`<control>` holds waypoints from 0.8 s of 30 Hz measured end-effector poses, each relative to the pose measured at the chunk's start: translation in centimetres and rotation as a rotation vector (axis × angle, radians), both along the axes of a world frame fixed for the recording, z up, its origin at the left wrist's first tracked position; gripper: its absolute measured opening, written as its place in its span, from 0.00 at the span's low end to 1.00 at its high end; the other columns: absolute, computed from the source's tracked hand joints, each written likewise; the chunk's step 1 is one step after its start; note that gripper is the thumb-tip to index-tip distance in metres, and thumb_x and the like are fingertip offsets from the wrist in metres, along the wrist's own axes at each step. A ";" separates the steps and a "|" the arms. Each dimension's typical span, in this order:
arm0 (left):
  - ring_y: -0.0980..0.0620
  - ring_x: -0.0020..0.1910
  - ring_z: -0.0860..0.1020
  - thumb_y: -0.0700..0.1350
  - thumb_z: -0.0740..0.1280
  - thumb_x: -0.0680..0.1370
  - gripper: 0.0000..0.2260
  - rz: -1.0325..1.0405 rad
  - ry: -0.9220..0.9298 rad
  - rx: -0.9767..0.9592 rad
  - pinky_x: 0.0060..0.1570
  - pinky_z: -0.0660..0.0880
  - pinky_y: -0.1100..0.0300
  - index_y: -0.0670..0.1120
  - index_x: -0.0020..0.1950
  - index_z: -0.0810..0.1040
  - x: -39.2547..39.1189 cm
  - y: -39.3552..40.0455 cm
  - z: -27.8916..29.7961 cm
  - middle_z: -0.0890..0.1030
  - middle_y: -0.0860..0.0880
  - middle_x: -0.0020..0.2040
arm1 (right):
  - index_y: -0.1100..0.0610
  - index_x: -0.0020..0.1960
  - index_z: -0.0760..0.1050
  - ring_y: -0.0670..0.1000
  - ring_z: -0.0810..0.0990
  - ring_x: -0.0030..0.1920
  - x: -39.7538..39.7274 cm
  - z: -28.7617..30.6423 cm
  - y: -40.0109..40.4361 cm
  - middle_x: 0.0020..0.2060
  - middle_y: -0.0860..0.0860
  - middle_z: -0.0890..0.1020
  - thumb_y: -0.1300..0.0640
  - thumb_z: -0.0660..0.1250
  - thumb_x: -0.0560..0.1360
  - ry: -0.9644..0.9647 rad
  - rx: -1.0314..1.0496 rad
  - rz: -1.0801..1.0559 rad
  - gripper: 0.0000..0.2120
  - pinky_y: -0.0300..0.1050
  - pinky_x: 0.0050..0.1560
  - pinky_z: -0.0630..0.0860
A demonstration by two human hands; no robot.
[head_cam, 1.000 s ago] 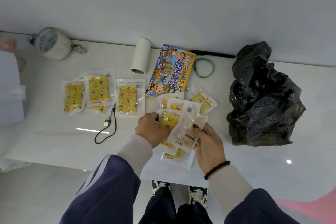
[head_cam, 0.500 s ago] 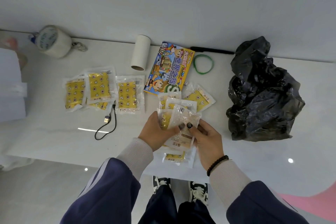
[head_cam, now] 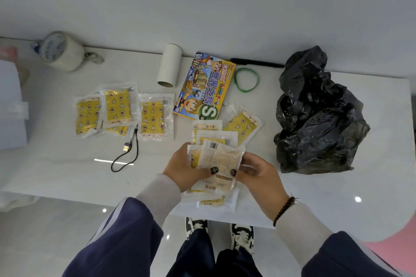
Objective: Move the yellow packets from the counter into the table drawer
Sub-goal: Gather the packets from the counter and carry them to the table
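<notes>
**Both hands on the packet stack**

The left hand and right hand grip a fanned stack of yellow packets over the counter, thumbs pressed on top. Other fingers are hidden beneath; lower packets overlap, their count unclear. More loose packets lie left.

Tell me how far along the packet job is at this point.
Nothing looks stowed: no drawer is in view. In hand: the left hand and right hand grip a stack of packets above the counter. Left: a group of packets by the cable, one packet near the black bag, and others under the hands, all on the counter.
</notes>
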State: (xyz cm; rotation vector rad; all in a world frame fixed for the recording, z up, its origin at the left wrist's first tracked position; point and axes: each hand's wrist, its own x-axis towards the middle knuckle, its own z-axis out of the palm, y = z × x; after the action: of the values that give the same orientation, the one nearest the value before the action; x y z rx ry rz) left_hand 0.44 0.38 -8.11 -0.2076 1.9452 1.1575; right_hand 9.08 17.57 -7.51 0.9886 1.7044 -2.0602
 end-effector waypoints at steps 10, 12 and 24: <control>0.48 0.50 0.83 0.35 0.77 0.67 0.26 0.245 -0.029 0.072 0.50 0.81 0.49 0.43 0.61 0.72 1.9 -1.9 -0.2 0.83 0.45 0.52 | 0.54 0.61 0.74 0.46 0.78 0.50 -2.3 -0.2 2.8 0.56 0.49 0.77 0.67 0.70 0.71 0.018 0.572 0.121 0.21 0.38 0.51 0.77; 0.45 0.51 0.83 0.34 0.77 0.66 0.26 0.328 -0.045 0.096 0.51 0.80 0.44 0.43 0.61 0.72 2.3 -2.6 -0.2 0.84 0.44 0.52 | 0.56 0.64 0.72 0.50 0.75 0.57 -3.7 -0.5 2.5 0.60 0.52 0.73 0.66 0.72 0.70 0.081 0.739 0.223 0.23 0.42 0.59 0.74; 0.45 0.48 0.84 0.33 0.74 0.66 0.23 0.659 -0.108 0.265 0.40 0.82 0.52 0.41 0.60 0.76 3.7 -4.5 2.2 0.85 0.44 0.50 | 0.54 0.71 0.57 0.60 0.66 0.65 -9.0 -1.3 1.1 0.64 0.56 0.69 0.54 0.78 0.63 -0.314 0.990 0.548 0.43 0.54 0.63 0.67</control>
State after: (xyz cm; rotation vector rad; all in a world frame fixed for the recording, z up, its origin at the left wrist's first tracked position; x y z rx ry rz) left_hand 4.14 -4.15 -5.96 -0.7916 1.6434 1.7660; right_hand 0.12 18.69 -8.86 0.8414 2.4549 -0.6342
